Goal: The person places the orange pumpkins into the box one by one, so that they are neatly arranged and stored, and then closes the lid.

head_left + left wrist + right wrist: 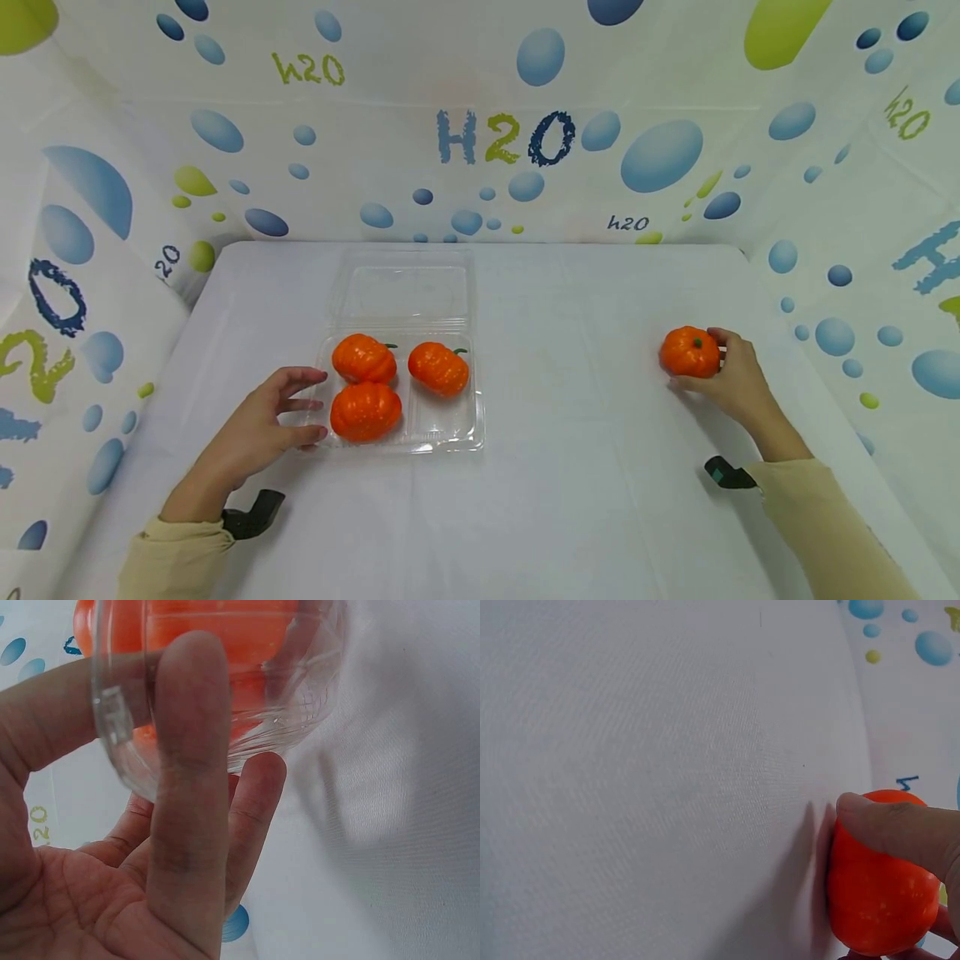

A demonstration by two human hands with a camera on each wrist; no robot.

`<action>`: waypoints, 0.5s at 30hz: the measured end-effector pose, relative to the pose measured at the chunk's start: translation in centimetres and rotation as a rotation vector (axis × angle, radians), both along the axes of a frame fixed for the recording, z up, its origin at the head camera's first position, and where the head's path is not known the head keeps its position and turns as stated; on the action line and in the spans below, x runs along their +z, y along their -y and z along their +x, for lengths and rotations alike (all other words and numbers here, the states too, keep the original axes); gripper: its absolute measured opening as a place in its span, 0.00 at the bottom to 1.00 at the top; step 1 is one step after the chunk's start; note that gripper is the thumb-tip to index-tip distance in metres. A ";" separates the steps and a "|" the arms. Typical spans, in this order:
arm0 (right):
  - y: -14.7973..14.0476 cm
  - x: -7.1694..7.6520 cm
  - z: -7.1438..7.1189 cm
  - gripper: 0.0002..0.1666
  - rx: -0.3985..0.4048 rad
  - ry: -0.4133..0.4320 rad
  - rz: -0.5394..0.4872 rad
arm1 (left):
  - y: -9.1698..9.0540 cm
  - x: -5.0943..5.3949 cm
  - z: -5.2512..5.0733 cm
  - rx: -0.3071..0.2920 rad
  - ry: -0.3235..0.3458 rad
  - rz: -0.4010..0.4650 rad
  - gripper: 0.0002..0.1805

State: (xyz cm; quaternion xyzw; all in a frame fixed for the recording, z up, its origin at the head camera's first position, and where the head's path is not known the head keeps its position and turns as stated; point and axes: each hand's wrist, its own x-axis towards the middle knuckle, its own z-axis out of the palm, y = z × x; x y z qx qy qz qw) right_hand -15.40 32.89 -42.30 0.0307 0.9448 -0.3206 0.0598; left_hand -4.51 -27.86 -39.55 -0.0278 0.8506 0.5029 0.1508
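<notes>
A clear plastic clamshell box [442, 429] lies on the table with its lid [405, 287] folded back. Inside are three small orange toy pumpkins: one at the back left [363, 358], one at the front left [366, 412] and one on the right [439, 369]. My left hand [262, 421] is at the box's left side, fingers spread and fairly straight, the thumb [191, 750] against the clear wall in the left wrist view. Over on the right, my right hand [731, 379] grips another toy pumpkin [688, 353] between thumb and fingers; its green stem faces up.
A white cloth covers the table [555, 467]. Behind and at both sides hangs a white curtain [465, 67] printed with blue and green drops and H2O lettering. Dark wrist-worn devices sit below the left hand [255, 515] and the right hand [729, 473].
</notes>
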 end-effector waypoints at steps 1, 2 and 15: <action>0.0 0.0 0.0 0.65 -0.004 -0.001 0.002 | 0.0 0.0 0.0 0.000 0.000 0.001 0.42; 0.0 -0.1 0.0 0.64 -0.007 -0.002 0.003 | 0.0 0.0 0.0 0.000 0.001 0.003 0.42; 0.7 -0.5 0.4 0.62 0.044 -0.022 -0.088 | 0.1 -0.1 0.0 -0.006 -0.011 0.006 0.41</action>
